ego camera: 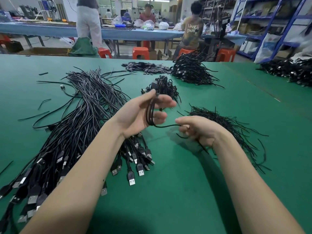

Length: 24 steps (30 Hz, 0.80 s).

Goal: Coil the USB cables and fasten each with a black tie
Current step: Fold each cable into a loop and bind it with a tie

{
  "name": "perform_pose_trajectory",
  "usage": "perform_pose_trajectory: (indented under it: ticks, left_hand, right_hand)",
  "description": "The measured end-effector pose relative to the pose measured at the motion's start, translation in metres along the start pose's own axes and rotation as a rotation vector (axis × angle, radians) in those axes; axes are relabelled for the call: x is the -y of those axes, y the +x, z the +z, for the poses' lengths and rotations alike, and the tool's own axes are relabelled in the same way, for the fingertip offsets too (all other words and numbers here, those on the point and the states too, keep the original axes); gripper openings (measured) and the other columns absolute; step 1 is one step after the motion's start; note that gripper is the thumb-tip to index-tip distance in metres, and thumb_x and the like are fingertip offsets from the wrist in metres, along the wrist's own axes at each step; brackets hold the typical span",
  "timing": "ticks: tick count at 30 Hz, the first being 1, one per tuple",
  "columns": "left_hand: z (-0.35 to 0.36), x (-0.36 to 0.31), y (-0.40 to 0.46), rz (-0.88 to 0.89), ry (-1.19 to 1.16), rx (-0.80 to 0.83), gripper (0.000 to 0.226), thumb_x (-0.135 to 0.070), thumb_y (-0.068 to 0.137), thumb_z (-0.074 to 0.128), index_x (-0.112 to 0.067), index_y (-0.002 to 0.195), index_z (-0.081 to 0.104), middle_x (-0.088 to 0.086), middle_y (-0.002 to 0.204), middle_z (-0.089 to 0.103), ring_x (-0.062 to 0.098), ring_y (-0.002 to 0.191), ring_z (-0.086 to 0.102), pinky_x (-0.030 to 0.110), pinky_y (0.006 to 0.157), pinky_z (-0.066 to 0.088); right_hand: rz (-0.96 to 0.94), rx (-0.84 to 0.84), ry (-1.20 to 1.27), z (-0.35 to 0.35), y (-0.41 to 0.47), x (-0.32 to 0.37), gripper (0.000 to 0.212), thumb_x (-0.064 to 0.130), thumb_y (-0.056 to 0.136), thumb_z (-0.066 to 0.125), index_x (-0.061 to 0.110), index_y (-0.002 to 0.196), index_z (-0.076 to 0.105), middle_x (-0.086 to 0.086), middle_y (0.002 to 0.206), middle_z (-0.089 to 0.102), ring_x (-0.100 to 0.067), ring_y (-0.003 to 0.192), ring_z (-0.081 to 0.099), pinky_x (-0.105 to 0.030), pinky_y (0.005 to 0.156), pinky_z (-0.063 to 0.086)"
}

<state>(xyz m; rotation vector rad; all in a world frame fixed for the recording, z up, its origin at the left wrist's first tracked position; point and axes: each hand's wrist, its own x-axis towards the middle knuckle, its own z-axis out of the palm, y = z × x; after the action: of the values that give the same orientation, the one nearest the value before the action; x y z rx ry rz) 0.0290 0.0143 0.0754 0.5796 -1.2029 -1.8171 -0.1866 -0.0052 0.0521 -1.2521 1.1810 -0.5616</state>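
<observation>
My left hand (138,114) holds a black USB cable (150,114) looped in a few turns, pinched between thumb and fingers above the green table (177,191). The cable's free end runs right to my right hand (197,130), whose curled fingers pinch it. A thin black tie (201,146) also pokes out below my right hand. A big bundle of uncoiled USB cables (81,119) lies to the left, plugs toward me. Loose black ties (224,122) are heaped to the right. A small pile of coiled cables (164,86) sits just beyond my hands.
A larger heap of coiled cables (190,68) and flat black pieces (145,66) lie at the table's far side. More cables (290,70) are at the far right. People, red stools (141,53) and a blue bench stand beyond.
</observation>
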Motion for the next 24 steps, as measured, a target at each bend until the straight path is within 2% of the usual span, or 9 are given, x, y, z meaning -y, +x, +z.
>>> perform_pose_trajectory:
  ticks: [3, 6, 9, 12, 14, 15, 18, 21, 24]
  left_hand:
    - [0.003, 0.008, 0.006, -0.2, 0.31, 0.044, 0.052, -0.038, 0.107, 0.033, -0.009, 0.103, 0.075, 0.014, 0.119, 0.071, 0.026, 0.099, 0.073, 0.036, 0.086, 0.06]
    - [0.008, 0.019, 0.016, -0.255, 0.455, -0.107, 0.045, -0.034, 0.109, 0.032, -0.007, 0.113, 0.068, 0.006, 0.121, 0.072, 0.022, 0.113, 0.068, 0.042, 0.099, 0.054]
    - [0.01, 0.022, 0.024, -0.089, 0.265, -0.327, 0.042, -0.032, 0.11, 0.032, -0.006, 0.11, 0.065, 0.005, 0.109, 0.074, 0.021, 0.104, 0.071, 0.042, 0.095, 0.056]
    - [0.016, 0.022, 0.026, 0.036, 0.057, -0.41, 0.043, -0.028, 0.11, 0.032, -0.004, 0.094, 0.064, 0.003, 0.07, 0.069, 0.014, 0.066, 0.063, 0.034, 0.069, 0.062]
    - [0.019, 0.027, 0.026, 0.046, 0.112, -0.404, 0.043, -0.026, 0.11, 0.032, -0.003, 0.091, 0.064, 0.002, 0.064, 0.066, 0.015, 0.059, 0.059, 0.031, 0.058, 0.058]
    - [0.018, 0.028, 0.025, 0.037, 0.225, -0.402, 0.043, -0.027, 0.11, 0.033, -0.004, 0.091, 0.065, 0.002, 0.067, 0.069, 0.017, 0.062, 0.064, 0.03, 0.064, 0.06]
    - [0.01, 0.025, 0.018, 0.018, 0.637, -0.279, 0.048, -0.029, 0.11, 0.033, -0.002, 0.101, 0.071, 0.003, 0.094, 0.078, 0.02, 0.095, 0.074, 0.029, 0.091, 0.057]
    - [0.007, 0.018, 0.01, 0.039, 0.681, -0.119, 0.049, -0.027, 0.11, 0.031, 0.002, 0.104, 0.071, 0.013, 0.102, 0.076, 0.025, 0.102, 0.072, 0.034, 0.095, 0.056]
    - [0.012, 0.013, 0.007, 0.089, 0.534, -0.011, 0.049, -0.027, 0.11, 0.031, -0.002, 0.101, 0.072, 0.018, 0.106, 0.074, 0.032, 0.104, 0.071, 0.035, 0.091, 0.056]
  right_hand:
    - [-0.122, -0.132, 0.263, -0.003, -0.006, 0.016, 0.019, 0.006, 0.102, 0.049, 0.019, 0.088, 0.049, 0.002, 0.069, 0.06, -0.005, 0.046, 0.034, -0.014, 0.037, 0.02]
    - [-0.271, -0.176, 0.243, 0.006, -0.013, 0.032, 0.022, -0.002, 0.102, 0.043, 0.013, 0.099, 0.059, -0.003, 0.081, 0.062, -0.005, 0.045, 0.036, -0.015, 0.04, 0.024]
    - [-0.403, -0.124, 0.08, 0.022, -0.016, 0.035, 0.024, -0.004, 0.101, 0.045, 0.011, 0.098, 0.064, 0.0, 0.082, 0.062, -0.005, 0.048, 0.04, -0.016, 0.045, 0.029]
    - [-0.41, -0.042, -0.02, 0.029, -0.018, 0.029, 0.02, -0.002, 0.1, 0.054, 0.012, 0.098, 0.067, -0.001, 0.085, 0.068, -0.011, 0.057, 0.052, -0.02, 0.053, 0.045]
    - [-0.428, -0.023, 0.039, 0.028, -0.018, 0.027, 0.019, -0.004, 0.097, 0.056, 0.011, 0.094, 0.068, -0.003, 0.084, 0.071, -0.015, 0.061, 0.057, -0.023, 0.058, 0.051]
    - [-0.446, -0.031, 0.112, 0.026, -0.018, 0.027, 0.021, -0.006, 0.097, 0.056, 0.011, 0.093, 0.069, -0.003, 0.083, 0.072, -0.014, 0.061, 0.059, -0.023, 0.059, 0.052]
    - [-0.498, -0.091, 0.374, 0.019, -0.015, 0.03, 0.022, -0.004, 0.097, 0.054, 0.012, 0.093, 0.068, -0.002, 0.083, 0.074, -0.01, 0.061, 0.061, -0.021, 0.059, 0.053]
    - [-0.419, -0.174, 0.69, 0.011, -0.012, 0.032, 0.021, -0.003, 0.098, 0.053, 0.012, 0.099, 0.067, -0.001, 0.082, 0.075, -0.008, 0.058, 0.061, -0.017, 0.055, 0.052]
    - [-0.234, -0.193, 1.053, 0.0, -0.012, 0.026, 0.024, -0.007, 0.095, 0.052, 0.008, 0.104, 0.068, -0.006, 0.089, 0.074, -0.007, 0.056, 0.063, -0.014, 0.054, 0.054]
